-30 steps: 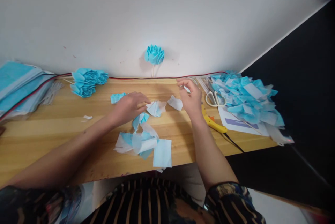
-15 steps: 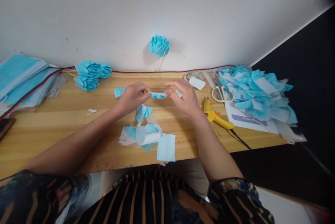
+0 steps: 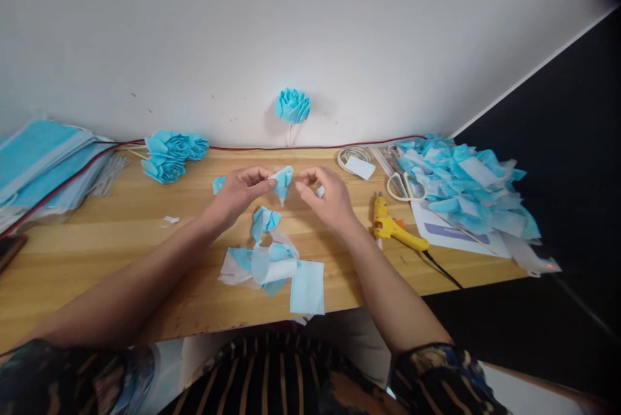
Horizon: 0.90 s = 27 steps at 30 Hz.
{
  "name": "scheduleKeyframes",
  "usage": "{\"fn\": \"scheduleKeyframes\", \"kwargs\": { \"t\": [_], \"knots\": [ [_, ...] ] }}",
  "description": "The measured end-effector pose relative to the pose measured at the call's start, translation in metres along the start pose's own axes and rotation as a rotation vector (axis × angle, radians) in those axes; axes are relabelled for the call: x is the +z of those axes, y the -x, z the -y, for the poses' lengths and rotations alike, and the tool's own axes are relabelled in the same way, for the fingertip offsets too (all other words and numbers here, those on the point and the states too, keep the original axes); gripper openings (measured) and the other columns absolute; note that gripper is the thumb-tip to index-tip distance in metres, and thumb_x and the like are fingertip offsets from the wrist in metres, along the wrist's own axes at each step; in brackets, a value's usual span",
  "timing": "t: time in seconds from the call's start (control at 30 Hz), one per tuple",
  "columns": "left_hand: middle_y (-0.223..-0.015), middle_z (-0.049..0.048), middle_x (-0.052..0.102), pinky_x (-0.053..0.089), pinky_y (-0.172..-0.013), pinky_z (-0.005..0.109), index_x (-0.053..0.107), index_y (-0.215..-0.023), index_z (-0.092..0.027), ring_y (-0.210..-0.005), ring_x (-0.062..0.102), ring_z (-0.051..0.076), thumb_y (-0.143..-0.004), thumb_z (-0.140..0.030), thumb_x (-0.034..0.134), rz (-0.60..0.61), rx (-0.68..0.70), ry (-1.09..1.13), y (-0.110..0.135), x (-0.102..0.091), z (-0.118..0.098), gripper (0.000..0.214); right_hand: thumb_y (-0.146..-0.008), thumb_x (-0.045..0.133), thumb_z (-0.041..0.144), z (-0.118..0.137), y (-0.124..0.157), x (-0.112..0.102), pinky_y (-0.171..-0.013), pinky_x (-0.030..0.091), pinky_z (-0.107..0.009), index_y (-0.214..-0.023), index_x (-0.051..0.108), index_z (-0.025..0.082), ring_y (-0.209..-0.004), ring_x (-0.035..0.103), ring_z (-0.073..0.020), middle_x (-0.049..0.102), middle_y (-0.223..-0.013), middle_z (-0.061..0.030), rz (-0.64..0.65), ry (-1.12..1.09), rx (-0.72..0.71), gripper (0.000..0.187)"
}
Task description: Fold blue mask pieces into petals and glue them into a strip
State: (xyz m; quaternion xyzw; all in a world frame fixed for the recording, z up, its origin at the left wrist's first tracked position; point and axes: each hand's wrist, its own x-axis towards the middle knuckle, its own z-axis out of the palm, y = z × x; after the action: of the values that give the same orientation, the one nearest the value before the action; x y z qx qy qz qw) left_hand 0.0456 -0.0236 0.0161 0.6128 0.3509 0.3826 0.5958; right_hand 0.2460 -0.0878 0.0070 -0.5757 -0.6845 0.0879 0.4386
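Observation:
Pinched in my left hand point(image 3: 241, 194) is a small folded petal of blue non-woven mask fabric point(image 3: 283, 183), its narrow end pointing down. My right hand point(image 3: 326, 196) is just to the right of the petal, fingers curled and thumb a little apart from them, with nothing seen between them. Below the hands lie a folded blue piece point(image 3: 264, 221), several crumpled blue and white scraps point(image 3: 276, 263) and a flat light-blue square point(image 3: 307, 287). Another blue piece point(image 3: 218, 185) is partly behind my left hand.
A finished blue fabric flower point(image 3: 292, 106) stands against the wall. More flowers point(image 3: 167, 155) and stacked masks point(image 3: 41, 159) lie left. On the right are a yellow glue gun point(image 3: 388, 224), white-handled scissors point(image 3: 405, 187), a coiled cord point(image 3: 345, 155) and a heap of cut pieces point(image 3: 473, 185).
The fabric piece, earlier stretched sideways between both hands, is now folded to a point in my left hand. My right hand has come away from it. The camera view has tilted slightly upward.

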Motion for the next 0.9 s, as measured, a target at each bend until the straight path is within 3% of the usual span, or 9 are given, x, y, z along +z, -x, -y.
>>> {"fn": "scheduleKeyframes", "kwargs": {
  "t": [0.17,0.3,0.5,0.9],
  "knots": [
    [-0.086,0.0045,0.076,0.052,-0.085,0.034,0.073,-0.079,-0.018,-0.084,0.067,0.02,-0.072,-0.041,0.08,0.098,0.019,-0.036,0.005,0.004,-0.001,0.025,-0.087,0.063,0.031,-0.001,0.002,0.006,-0.085,0.044,-0.038,-0.085,0.066,0.024,-0.084,0.067,-0.0216,0.075,-0.086,-0.0033,0.016,0.065,-0.022,0.008],
    [-0.083,0.0046,0.075,0.052,-0.084,0.035,0.073,-0.078,-0.017,-0.083,0.068,0.02,-0.071,-0.04,0.079,0.116,0.012,-0.022,0.005,0.004,0.001,0.024,-0.087,0.058,0.026,-0.003,0.001,0.007,-0.081,0.044,-0.036,-0.077,0.064,0.024,-0.078,0.064,-0.0199,0.073,-0.078,-0.002,-0.01,0.036,-0.013,0.012],
    [-0.074,0.0011,0.07,0.049,-0.079,0.031,0.067,-0.072,-0.019,-0.074,0.063,0.016,-0.068,-0.038,0.079,-0.044,-0.006,0.009,0.0,-0.001,0.004,0.023,-0.085,0.057,0.032,-0.003,-0.001,0.003,-0.071,0.044,-0.032,-0.071,0.059,0.025,-0.071,0.061,-0.0181,0.068,-0.072,0.0003,-0.108,-0.048,0.136,0.016],
    [-0.07,0.0,0.065,0.05,-0.078,0.031,0.062,-0.075,-0.019,-0.072,0.063,0.016,-0.076,-0.036,0.069,-0.125,0.002,0.105,-0.007,-0.01,0.017,0.018,-0.081,0.06,0.035,-0.008,-0.005,-0.006,-0.063,0.04,-0.028,-0.071,0.06,0.022,-0.068,0.054,-0.0146,0.06,-0.069,0.0028,-0.131,-0.312,0.288,0.017]
  ]
}}
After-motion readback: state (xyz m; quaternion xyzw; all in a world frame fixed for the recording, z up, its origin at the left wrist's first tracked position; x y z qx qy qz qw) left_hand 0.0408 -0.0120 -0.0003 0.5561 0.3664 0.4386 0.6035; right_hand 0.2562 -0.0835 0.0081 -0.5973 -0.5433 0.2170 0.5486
